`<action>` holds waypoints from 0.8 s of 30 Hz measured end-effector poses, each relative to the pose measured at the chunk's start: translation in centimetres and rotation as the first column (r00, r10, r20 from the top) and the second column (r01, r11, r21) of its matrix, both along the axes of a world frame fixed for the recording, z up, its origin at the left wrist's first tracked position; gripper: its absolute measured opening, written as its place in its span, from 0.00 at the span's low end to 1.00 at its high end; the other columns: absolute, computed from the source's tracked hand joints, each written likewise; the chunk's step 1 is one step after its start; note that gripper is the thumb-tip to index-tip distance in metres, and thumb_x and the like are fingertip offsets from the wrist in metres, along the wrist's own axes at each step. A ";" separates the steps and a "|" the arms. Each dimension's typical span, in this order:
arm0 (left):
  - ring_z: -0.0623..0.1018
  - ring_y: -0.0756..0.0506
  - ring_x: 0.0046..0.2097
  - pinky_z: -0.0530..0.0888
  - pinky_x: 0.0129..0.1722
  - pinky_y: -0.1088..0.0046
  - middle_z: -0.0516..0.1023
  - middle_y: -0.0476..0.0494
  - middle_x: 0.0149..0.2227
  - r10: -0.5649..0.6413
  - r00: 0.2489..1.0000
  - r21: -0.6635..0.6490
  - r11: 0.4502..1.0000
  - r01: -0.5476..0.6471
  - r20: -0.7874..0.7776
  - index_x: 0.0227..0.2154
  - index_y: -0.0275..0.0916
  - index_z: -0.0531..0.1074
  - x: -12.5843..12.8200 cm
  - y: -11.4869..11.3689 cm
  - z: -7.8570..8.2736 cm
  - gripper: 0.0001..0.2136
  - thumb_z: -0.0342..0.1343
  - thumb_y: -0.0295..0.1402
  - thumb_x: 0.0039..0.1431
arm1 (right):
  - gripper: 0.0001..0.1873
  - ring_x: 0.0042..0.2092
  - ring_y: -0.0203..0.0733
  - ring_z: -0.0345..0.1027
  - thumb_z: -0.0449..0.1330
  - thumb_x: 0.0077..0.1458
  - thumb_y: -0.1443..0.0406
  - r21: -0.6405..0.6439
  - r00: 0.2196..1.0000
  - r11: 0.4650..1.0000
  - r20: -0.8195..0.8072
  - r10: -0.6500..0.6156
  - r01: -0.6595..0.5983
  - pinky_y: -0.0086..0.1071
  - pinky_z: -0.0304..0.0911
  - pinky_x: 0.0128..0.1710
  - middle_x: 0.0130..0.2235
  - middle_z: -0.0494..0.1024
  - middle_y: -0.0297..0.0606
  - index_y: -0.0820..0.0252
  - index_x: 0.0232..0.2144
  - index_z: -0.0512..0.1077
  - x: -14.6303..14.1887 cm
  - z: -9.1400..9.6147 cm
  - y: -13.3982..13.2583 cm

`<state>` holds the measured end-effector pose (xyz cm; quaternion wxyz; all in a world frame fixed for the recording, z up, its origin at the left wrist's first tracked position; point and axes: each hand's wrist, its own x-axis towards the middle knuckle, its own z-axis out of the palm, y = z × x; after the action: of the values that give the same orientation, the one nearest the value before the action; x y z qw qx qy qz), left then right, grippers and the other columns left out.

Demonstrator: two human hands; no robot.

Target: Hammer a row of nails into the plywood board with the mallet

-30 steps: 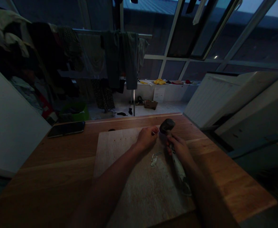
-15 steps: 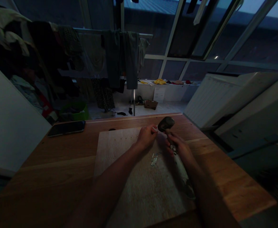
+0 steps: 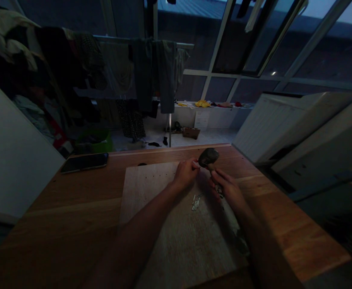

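A pale wooden board lies on the brown wooden table. My right hand is closed round the handle of a hammer, whose dark head hangs just above the board's far edge. My left hand rests on the board beside the hammer head, fingers pinched on a small nail that I can barely make out. Several loose nails lie on the board between my two hands.
A dark phone lies at the table's far left. White panels lean on the left and white furniture parts on the right. Beyond the table clothes hang on a drying rack before large windows.
The hammer head has shifted slightly left and nearer my left hand's fingertips. My left hand stays pinched in the same spot.
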<state>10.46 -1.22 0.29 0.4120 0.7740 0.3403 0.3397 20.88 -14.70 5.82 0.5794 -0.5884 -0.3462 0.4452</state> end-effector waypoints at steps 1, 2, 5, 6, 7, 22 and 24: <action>0.82 0.46 0.36 0.75 0.43 0.72 0.84 0.47 0.31 -0.002 1.000 0.000 1.000 0.002 0.001 0.46 0.36 0.80 0.0 0.0 0.1 0.15 0.60 0.20 0.56 | 0.27 0.13 0.31 0.56 0.72 0.41 0.44 0.010 1.000 1.000 0.013 -0.004 0.004 0.27 0.50 0.09 0.19 0.68 0.24 0.55 0.31 0.69 -0.1 0.0 -0.1; 0.82 0.46 0.35 0.75 0.44 0.72 0.84 0.47 0.31 0.001 1.000 0.001 1.000 -0.001 0.003 0.46 0.35 0.80 -0.1 0.0 0.1 0.15 0.61 0.20 0.56 | 0.26 0.13 0.31 0.56 0.72 0.42 0.44 0.016 1.000 1.000 0.025 -0.004 0.004 0.27 0.50 0.09 0.19 0.68 0.24 0.55 0.32 0.69 -0.1 0.1 -0.1; 0.83 0.45 0.37 0.76 0.46 0.71 0.85 0.46 0.32 0.010 1.000 0.004 1.000 -0.010 -0.002 0.46 0.35 0.80 -0.1 0.0 0.2 0.15 0.61 0.20 0.56 | 0.26 0.13 0.32 0.56 0.71 0.42 0.45 -0.016 0.999 1.000 0.053 0.000 0.001 0.28 0.51 0.10 0.19 0.68 0.24 0.55 0.33 0.70 -0.1 0.2 -0.2; 0.83 0.45 0.38 0.76 0.47 0.70 0.85 0.46 0.34 0.008 1.000 0.007 1.000 -0.008 -0.007 0.46 0.36 0.80 -0.1 0.0 0.2 0.15 0.61 0.20 0.55 | 0.26 0.13 0.32 0.56 0.71 0.41 0.45 -0.042 0.998 0.999 0.062 0.005 -0.003 0.28 0.51 0.10 0.19 0.68 0.24 0.55 0.33 0.70 -0.1 0.3 -0.2; 0.83 0.45 0.40 0.76 0.48 0.69 0.86 0.46 0.35 0.008 1.000 0.011 1.000 -0.008 -0.012 0.46 0.36 0.80 -0.1 0.0 0.2 0.16 0.62 0.20 0.55 | 0.26 0.13 0.32 0.56 0.71 0.41 0.45 -0.064 0.997 0.998 0.072 0.011 -0.007 0.28 0.50 0.10 0.18 0.67 0.24 0.55 0.32 0.70 0.0 0.3 -0.3; 0.82 0.46 0.37 0.76 0.47 0.69 0.84 0.47 0.32 0.038 0.998 0.006 0.999 -0.037 -0.045 0.43 0.36 0.79 0.1 0.0 -0.1 0.11 0.62 0.22 0.56 | 0.23 0.13 0.31 0.54 0.70 0.43 0.46 -0.031 0.999 0.999 0.038 -0.033 0.034 0.29 0.50 0.10 0.19 0.65 0.24 0.55 0.28 0.67 0.8 -0.1 -0.4; 0.82 0.46 0.36 0.76 0.46 0.70 0.84 0.47 0.32 0.024 0.999 -0.004 1.000 -0.024 -0.048 0.45 0.36 0.79 0.1 -0.2 0.0 0.14 0.63 0.22 0.55 | 0.23 0.13 0.31 0.55 0.70 0.44 0.47 -0.042 0.998 0.998 0.031 -0.051 0.052 0.28 0.50 0.10 0.19 0.65 0.23 0.55 0.32 0.69 1.3 -0.5 -0.2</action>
<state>10.52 -1.37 0.26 0.4013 0.7770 0.3599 0.3252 22.17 -14.94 5.29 0.5728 -0.6159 -0.3299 0.4287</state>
